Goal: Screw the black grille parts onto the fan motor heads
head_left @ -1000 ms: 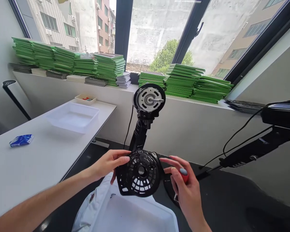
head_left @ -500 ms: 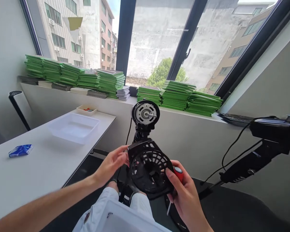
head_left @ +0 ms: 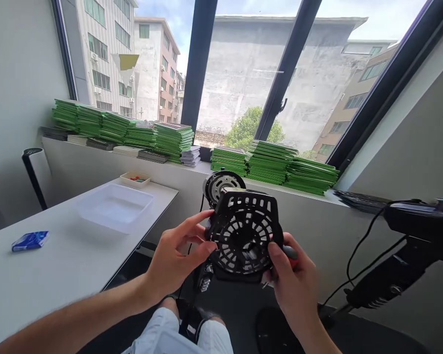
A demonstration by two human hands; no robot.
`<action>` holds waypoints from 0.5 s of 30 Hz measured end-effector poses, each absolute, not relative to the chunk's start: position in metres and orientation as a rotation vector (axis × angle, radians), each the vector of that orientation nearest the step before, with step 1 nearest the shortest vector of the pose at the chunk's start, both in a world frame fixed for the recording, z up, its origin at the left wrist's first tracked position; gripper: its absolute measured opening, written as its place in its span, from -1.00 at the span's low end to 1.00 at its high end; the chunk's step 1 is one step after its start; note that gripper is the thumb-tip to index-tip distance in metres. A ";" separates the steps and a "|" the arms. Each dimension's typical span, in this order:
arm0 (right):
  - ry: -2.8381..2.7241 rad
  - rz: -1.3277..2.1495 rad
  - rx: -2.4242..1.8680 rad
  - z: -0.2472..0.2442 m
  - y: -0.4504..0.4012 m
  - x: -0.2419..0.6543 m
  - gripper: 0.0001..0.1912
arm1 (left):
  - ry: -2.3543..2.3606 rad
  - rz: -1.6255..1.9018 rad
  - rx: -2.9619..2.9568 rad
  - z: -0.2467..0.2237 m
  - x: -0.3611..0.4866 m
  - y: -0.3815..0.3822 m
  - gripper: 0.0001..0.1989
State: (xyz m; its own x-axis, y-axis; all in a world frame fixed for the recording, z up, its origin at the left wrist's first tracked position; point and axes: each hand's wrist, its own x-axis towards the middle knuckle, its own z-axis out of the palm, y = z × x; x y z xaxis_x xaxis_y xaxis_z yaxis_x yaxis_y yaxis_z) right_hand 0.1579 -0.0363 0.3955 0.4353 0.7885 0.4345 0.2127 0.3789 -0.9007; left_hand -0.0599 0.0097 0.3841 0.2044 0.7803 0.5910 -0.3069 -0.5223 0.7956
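At nine o'clock a small blue packet (head_left: 30, 240) lies flat on the smooth white worktop (head_left: 59, 265). Beyond it, towards ten o'clock, stand a shallow translucent plastic tray (head_left: 113, 207) with rounded corners and a little cream dish (head_left: 135, 179). Stacks of flat green boards (head_left: 125, 133) line the window sill (head_left: 192, 169).

At centre the left hand (head_left: 175, 258) pinches the left rim of a black plastic fan grille (head_left: 244, 235), fingers spread, thumb on its face. The grille is a rounded square with concentric slotted rings, held upright in the air just in front of a round metal motor (head_left: 221, 183), which peeks out at its eleven o'clock. The right hand (head_left: 297, 280) grips the grille's right edge, also closed around a red-handled screwdriver (head_left: 291, 255).

At three o'clock a black clamp arm (head_left: 409, 255) trails thin black cables (head_left: 358, 255).
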 end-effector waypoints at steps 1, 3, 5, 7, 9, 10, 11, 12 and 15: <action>-1.109 0.457 -1.159 0.398 -0.037 0.156 -0.46 | 0.471 1.501 1.548 0.385 -0.060 0.011 -0.56; -1.143 0.389 -1.166 0.408 -0.034 0.153 -0.46 | 0.483 1.525 1.506 0.390 -0.057 0.019 -0.59; -1.192 0.349 -1.179 0.423 -0.022 0.152 -0.45 | 0.478 1.534 1.461 0.398 -0.051 0.036 -0.56; -1.257 0.366 -1.194 0.436 -0.003 0.153 -0.45 | 0.465 1.514 1.426 0.403 -0.044 0.058 -0.50; -1.313 0.405 -1.214 0.444 0.016 0.157 -0.45 | 0.469 1.472 1.432 0.403 -0.037 0.080 -0.47; -1.331 0.421 -1.224 0.446 0.024 0.159 -0.43 | 0.495 1.463 1.458 0.402 -0.035 0.089 -0.48; -1.346 0.429 -1.236 0.447 0.031 0.162 -0.42 | 0.541 1.468 1.501 0.400 -0.034 0.097 -0.51; -1.356 0.421 -1.248 0.448 0.036 0.164 -0.40 | 0.600 1.486 1.555 0.399 -0.033 0.104 -0.56; -1.388 0.353 -1.301 0.447 0.045 0.169 -0.38 | 0.742 1.542 1.694 0.396 -0.031 0.115 -0.67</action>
State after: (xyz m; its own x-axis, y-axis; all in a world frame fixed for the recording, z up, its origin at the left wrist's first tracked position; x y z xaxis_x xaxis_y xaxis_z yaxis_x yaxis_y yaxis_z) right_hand 0.1692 0.0453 0.4469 0.2573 0.8246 0.5038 0.4831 0.3418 -0.8061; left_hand -0.0311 0.1151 0.3959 0.1200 0.8067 0.5786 -0.0511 -0.5770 0.8151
